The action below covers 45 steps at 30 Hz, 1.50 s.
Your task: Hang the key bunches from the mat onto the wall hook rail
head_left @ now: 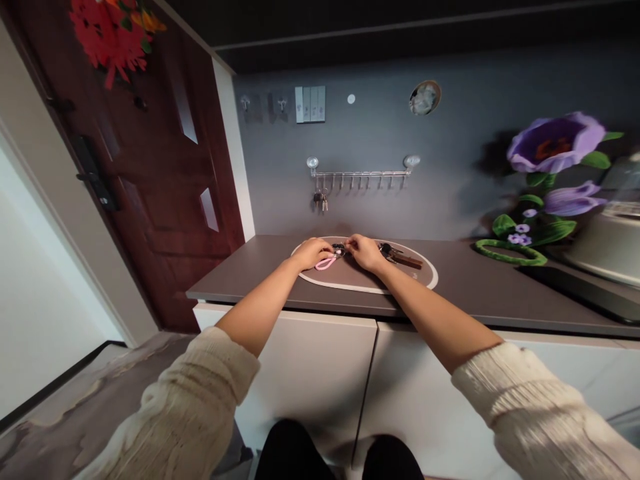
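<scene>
My left hand (313, 253) is closed, its fingertips on a small bunch of keys (339, 249) that has a pink strap loop (326, 263). From the other side my right hand (365, 253) pinches at the same bunch, its fingers partly hiding the keys. Both hands are low over an oval brown mat (350, 283) with a pale rim. Just right of my right hand, a second set of keys with a brown strap (407, 260) lies on the mat.
Above the mat, a clear hook rail (360, 175) on the wall carries hanging keys (321, 200). Purple fabric flowers (555, 143) and a pale appliance (607, 243) stand at the right of the counter (465, 287). A dark red door (165, 173) is at the left.
</scene>
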Available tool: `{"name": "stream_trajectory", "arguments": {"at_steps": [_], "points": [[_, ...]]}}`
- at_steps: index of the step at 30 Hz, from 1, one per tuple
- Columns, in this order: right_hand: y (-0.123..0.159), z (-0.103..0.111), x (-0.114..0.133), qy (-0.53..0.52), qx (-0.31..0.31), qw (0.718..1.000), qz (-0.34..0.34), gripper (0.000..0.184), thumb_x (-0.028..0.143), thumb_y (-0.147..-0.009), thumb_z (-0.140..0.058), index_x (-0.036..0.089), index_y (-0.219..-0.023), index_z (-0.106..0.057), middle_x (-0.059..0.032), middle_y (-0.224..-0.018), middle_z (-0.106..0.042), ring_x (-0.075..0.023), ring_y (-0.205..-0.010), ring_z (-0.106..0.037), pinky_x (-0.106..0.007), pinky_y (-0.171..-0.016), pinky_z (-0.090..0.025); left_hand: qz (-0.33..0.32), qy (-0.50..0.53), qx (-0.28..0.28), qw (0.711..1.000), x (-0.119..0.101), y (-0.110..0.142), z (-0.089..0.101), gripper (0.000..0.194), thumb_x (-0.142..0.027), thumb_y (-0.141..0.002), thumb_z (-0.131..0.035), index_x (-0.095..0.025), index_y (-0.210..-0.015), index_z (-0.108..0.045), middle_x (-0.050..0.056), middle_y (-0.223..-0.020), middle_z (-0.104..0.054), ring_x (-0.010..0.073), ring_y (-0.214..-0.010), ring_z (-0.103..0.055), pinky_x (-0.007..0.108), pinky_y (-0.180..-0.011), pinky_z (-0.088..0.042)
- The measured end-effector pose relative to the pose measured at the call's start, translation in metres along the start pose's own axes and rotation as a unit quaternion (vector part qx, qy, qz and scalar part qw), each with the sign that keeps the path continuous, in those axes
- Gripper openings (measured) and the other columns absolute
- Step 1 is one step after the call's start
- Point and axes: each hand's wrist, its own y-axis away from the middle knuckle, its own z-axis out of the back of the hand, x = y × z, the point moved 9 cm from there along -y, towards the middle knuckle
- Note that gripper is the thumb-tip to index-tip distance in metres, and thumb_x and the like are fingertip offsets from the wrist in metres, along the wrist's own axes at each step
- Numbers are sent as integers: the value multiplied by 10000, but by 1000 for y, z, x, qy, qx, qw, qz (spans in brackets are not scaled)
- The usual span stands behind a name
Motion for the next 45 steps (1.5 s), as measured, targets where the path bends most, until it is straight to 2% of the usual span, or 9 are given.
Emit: {"name": "stream_trajectory", "arguments": {"at_steps": [3,8,11,17,21,27,35,40,45], "points": [[-1,-2,-1,15,4,1000,-5,121,161,-775,-489,157,-806,-606,-55,-769,-644,-123,-681,-547,-213,-677,-373,-1,3,6,1000,3,-2,-3,222,-302,-784,-492,-250,-902,-672,20,-957,-657,135,-906,-554,233,-847,-380],[-2,-4,1,22,10,1000,2,133,152,-775,-486,149,-816,-613,-55,-749,-641,-124,-682,-546,-213,-686,-370,-51,-10,4,999,-3,-3,-4,224,-259,-793,-483,-227,-897,-679,45,-921,-662,151,-889,-562,247,-840,-383],[-3,-5,3,26,14,1000,3,133,158,-778,-487,149,-823,-611,-57,-762,-641,-126,-685,-546,-215,-684,-369,-57,-24,4,998,-5,-3,-4,249,-253,-815,-449,-214,-923,-670,58,-931,-657,159,-882,-563,255,-823,-390],[-3,-6,3,35,15,999,4,130,173,-780,-493,150,-833,-610,-67,-795,-647,-137,-706,-553,-223,-686,-373,-24,-60,1,998,-4,-4,-3,280,-243,-844,-388,-194,-899,-659,63,-924,-651,160,-888,-556,265,-835,-383],[-4,-6,3,26,14,1000,9,121,174,-777,-497,159,-837,-602,-59,-800,-648,-131,-699,-554,-220,-679,-378,8,-59,-6,998,-1,-3,-1,296,-249,-849,-356,-184,-853,-645,61,-893,-648,162,-846,-556,256,-785,-393],[-4,-5,4,5,6,1000,13,104,186,-770,-511,171,-845,-581,-46,-810,-636,-122,-688,-541,-222,-668,-376,68,-33,-47,996,6,-1,8,298,-262,-857,-319,-166,-879,-600,70,-883,-634,156,-810,-552,252,-748,-398],[-5,0,13,-14,-16,999,49,99,204,-764,-504,162,-753,-594,-36,-785,-603,-118,-704,-510,-229,-699,-372,55,37,-101,993,1,-1,20,290,-227,-856,-307,-150,-864,-586,42,-833,-622,131,-770,-534,239,-745,-403],[-5,2,19,-39,-8,998,56,192,246,-787,-466,152,-717,-618,-35,-750,-604,-120,-702,-512,-225,-692,-370,67,74,-131,986,1,0,28,277,-230,-855,-322,-141,-877,-583,42,-858,-624,128,-785,-539,234,-745,-410],[-4,1,21,-78,6,996,51,308,368,-804,-436,148,-690,-619,-21,-668,-594,-116,-646,-514,-216,-642,-375,81,111,-146,980,4,0,31,257,-231,-851,-338,-141,-865,-579,34,-852,-630,119,-784,-547,220,-734,-414]]}}
